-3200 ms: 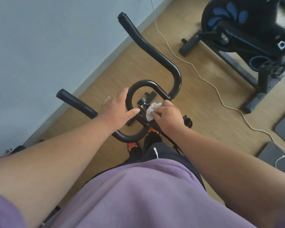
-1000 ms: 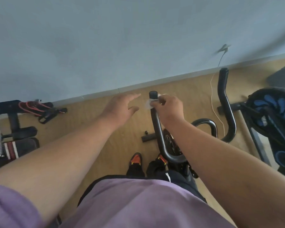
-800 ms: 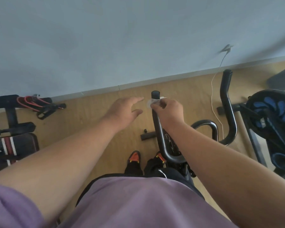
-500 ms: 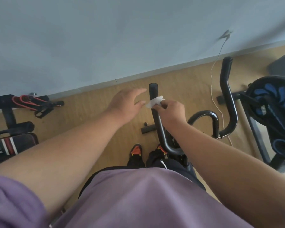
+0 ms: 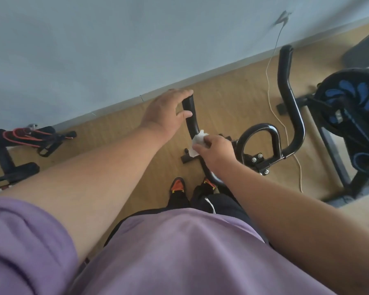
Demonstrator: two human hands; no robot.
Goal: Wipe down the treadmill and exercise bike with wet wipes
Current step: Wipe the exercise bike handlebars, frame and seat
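A white wet wipe (image 5: pixel 197 143) is pinched in the curled fingers of the right hand (image 5: pixel 216 151) and pressed against the left handlebar (image 5: pixel 191 122) of the exercise bike, partway down the black bar. The upper end of the same bar is touched by the left hand (image 5: pixel 165 112), whose fingers are held straight and loosely spread, the thumb laid against the bar's side; nothing is gripped by it. To the right, the glossy central loop (image 5: pixel 258 138) and the upright right handlebar (image 5: pixel 289 92) are seen, joined at a bolted clamp. A thin white cable (image 5: pixel 271 96) is trailed from the wall across the wooden floor (image 5: pixel 119 133). A second machine with a black-and-blue flywheel (image 5: pixel 352 96) is stood at the far right, and a bench with red bands (image 5: pixel 28 135) is placed at the far left. Orange-and-black shoes (image 5: pixel 178 185) are visible below the bar.
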